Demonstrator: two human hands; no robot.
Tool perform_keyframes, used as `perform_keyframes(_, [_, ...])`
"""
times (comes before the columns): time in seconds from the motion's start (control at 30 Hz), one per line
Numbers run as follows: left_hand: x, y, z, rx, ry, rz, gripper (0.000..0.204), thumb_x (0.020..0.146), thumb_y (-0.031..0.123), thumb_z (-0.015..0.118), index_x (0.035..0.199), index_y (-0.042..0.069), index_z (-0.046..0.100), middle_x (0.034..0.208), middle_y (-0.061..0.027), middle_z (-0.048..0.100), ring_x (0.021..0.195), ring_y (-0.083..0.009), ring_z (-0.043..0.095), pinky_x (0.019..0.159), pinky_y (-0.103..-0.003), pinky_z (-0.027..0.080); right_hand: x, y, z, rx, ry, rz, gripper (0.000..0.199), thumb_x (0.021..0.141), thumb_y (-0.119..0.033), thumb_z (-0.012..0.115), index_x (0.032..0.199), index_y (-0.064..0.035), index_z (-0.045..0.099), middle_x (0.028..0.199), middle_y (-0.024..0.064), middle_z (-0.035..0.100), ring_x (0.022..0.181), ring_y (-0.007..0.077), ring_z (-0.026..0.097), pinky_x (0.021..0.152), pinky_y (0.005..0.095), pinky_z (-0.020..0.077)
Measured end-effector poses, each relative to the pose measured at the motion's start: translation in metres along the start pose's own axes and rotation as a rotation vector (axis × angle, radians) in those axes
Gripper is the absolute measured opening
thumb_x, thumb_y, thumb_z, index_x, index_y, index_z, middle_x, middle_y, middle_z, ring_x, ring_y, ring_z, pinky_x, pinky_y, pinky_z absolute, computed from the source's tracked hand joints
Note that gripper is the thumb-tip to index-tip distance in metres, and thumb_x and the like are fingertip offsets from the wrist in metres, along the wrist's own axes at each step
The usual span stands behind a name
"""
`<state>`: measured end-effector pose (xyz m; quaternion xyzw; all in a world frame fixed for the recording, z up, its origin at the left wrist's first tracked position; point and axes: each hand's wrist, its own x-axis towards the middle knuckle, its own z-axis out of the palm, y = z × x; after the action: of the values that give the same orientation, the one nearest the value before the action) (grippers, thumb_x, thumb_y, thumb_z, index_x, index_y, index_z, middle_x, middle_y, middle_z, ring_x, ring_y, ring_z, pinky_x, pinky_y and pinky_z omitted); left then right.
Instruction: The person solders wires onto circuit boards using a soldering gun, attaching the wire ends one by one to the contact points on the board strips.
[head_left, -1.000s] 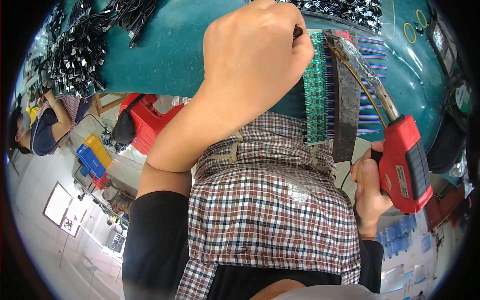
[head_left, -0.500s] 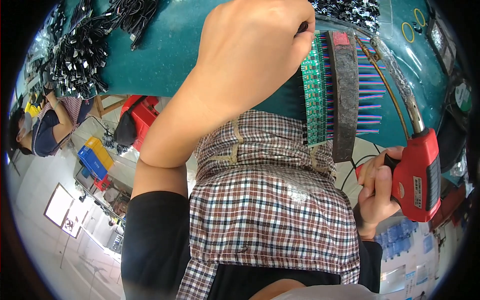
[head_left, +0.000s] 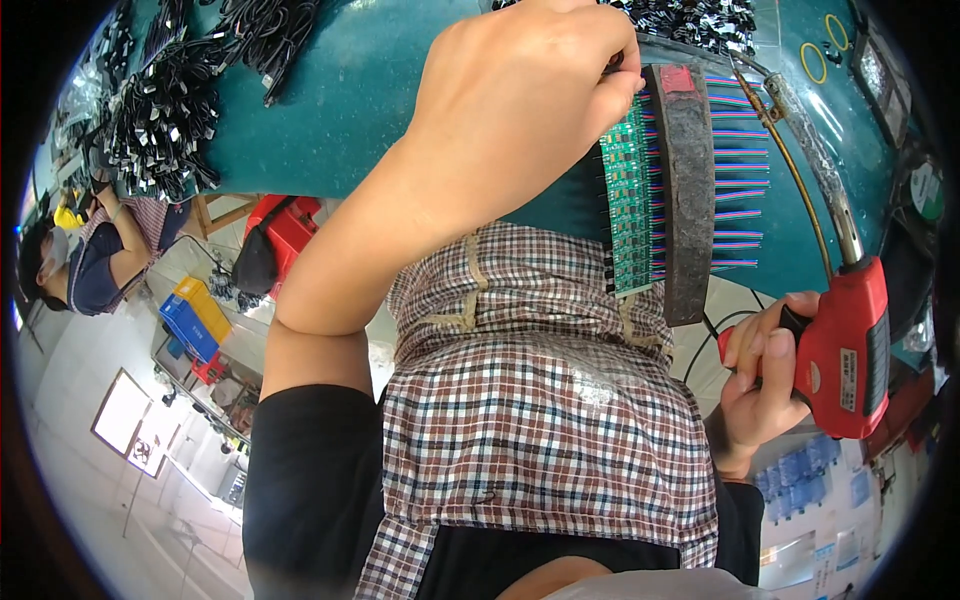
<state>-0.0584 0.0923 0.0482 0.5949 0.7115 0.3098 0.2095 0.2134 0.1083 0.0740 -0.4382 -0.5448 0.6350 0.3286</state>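
My left hand (head_left: pixel 530 85) reaches over the far end of a row of green circuit boards (head_left: pixel 630 200), its thumb and fingers pinched together. A dark bit shows between them, but what it is stays hidden. Across the thin coloured wires (head_left: pixel 738 167) joined to the boards lies a dark, bar-shaped weight (head_left: pixel 688 200) with a red patch at its far end. My right hand (head_left: pixel 765 380) is wrapped around the grip of a red soldering gun (head_left: pixel 845 350). Its thin metal tip and feed tube point away from me, near the wires' far right end.
Bundles of black cables (head_left: pixel 165 130) lie at the left of the green table (head_left: pixel 330 130). More dark connectors (head_left: pixel 690 25) are heaped at the far edge. Yellow rings (head_left: pixel 813 63) rest at the right. Another person (head_left: pixel 90 250) sits at the left, beyond a red stool (head_left: pixel 275 240).
The soldering gun has shifted slightly right, its tip drawing away from the weight's far end. My left hand has moved a little to the right, still pinched.
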Motion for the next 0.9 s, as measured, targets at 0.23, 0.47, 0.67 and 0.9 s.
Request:
perform_keyframes(0.23, [0.008,-0.017,0.018,0.104,0.374,0.578,0.011,0.078,0.008,0.073,0.077,0.006,0.062,0.076,-0.0068,0.057,0.062,-0.0265,0.061,0.054,-0.035,0.049,0.001,0.000,-0.001,0.008,0.003,-0.010,0.027,0.096,-0.004,0.051,0.121,0.0063,0.050,0.072,0.0055,0.048,0.045,0.0068,0.033,0.045,0.0241,0.0345])
perform_keyframes(0.47, [-0.002,0.000,0.023,0.212,0.247,0.122,0.017,0.067,0.007,0.073,0.069,0.009,0.056,0.074,-0.0053,0.053,0.055,-0.0238,0.058,0.049,-0.033,0.046,0.001,0.001,0.001,0.009,-0.002,0.012,0.028,0.095,-0.003,0.051,0.121,0.0059,0.050,0.072,0.0050,0.048,0.045,0.0064,0.033,0.045,0.0237,0.0345])
perform_keyframes(0.67, [-0.009,0.005,0.017,0.198,0.199,0.075,0.016,0.070,0.010,0.073,0.072,0.008,0.058,0.075,-0.0056,0.055,0.057,-0.0234,0.059,0.051,-0.033,0.046,-0.002,0.001,-0.001,0.002,-0.019,0.010,0.028,0.095,-0.003,0.052,0.122,0.0062,0.050,0.072,0.0048,0.048,0.045,0.0064,0.033,0.045,0.0237,0.0352])
perform_keyframes(0.9, [-0.015,0.014,-0.004,0.033,0.039,-0.255,0.012,0.077,0.011,0.074,0.078,0.008,0.063,0.076,-0.0073,0.060,0.060,-0.0248,0.060,0.055,-0.034,0.048,-0.013,0.004,-0.008,-0.154,-0.067,0.012,0.032,0.093,-0.004,0.054,0.122,0.0064,0.050,0.065,0.0033,0.046,0.044,0.0069,0.035,0.045,0.0253,0.0362])
